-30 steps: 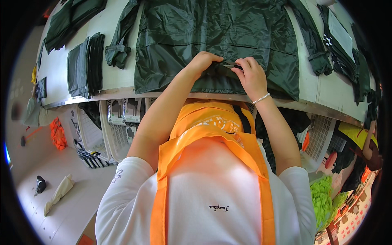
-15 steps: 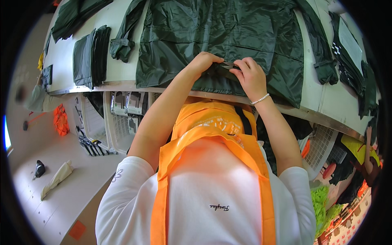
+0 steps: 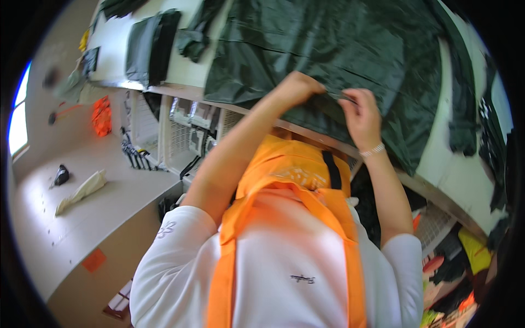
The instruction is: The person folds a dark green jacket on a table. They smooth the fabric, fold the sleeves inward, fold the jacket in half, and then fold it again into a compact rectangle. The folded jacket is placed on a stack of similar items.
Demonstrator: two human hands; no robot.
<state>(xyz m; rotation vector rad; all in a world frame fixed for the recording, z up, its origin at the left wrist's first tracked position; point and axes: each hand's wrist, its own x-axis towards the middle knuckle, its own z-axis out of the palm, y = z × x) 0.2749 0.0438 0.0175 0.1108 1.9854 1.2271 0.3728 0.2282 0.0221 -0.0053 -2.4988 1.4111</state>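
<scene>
A shiny dark green jacket [image 3: 328, 44] lies spread over the white table, its sleeves out to both sides and its lower edge near me. My left hand [image 3: 299, 90] is closed, fingertips pinched on the fabric close to that edge. Just to the right, my right hand [image 3: 362, 115] is also closed in a pinch, with a bracelet at the wrist. Something thin and dark shows between its thumb and fingers, too small and blurred to name. A short gap separates the two hands.
Folded dark green garments [image 3: 150, 49] lie on the table [image 3: 188, 76] to the left, more dark cloth [image 3: 485, 120] to the right. White plastic baskets [image 3: 183, 139] stand under the table edge. At lower left is a light surface [image 3: 41, 229] with a cream cloth bundle [image 3: 82, 191].
The view has turned, shifting the scene. My hands have drawn a little apart. A thin, metallic-looking piece seen between them earlier is now mostly hidden or blurred.
</scene>
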